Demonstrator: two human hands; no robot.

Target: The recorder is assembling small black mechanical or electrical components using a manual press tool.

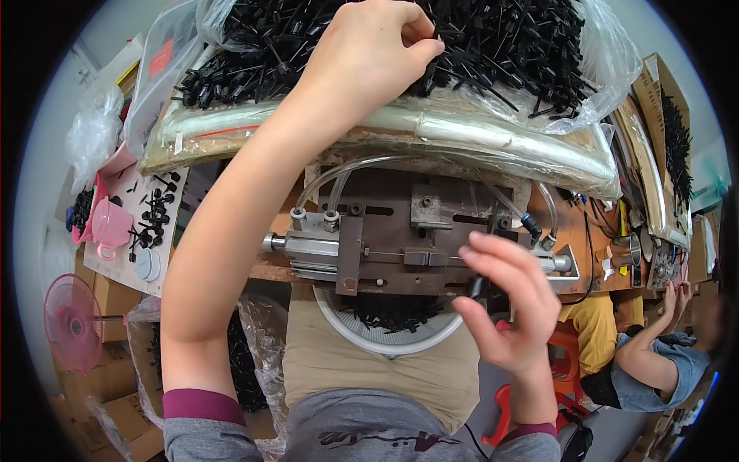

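Note:
At the top of the view my left hand [377,46] reaches into a big heap of black plastic parts with thin stems [508,46]. Its thumb and fingers are drawn together; what they hold cannot be told apart from the heap. My right hand [512,300] is at the right side of a dark metal fixture [392,200]. A short black plastic part [477,288] sits between its thumb and fingers. A small metal block [423,257] lies mid-fixture, facing an air cylinder [314,254] on the left. Below is a white basin [339,327] with black parts inside.
Clear tubes [339,173] loop over the fixture. The heap rests on a plastic-wrapped tray edge [385,127]. A pink cup [112,225] and loose black parts stand on the left table; a pink fan [73,319] is below. Another person [654,362] sits at far right.

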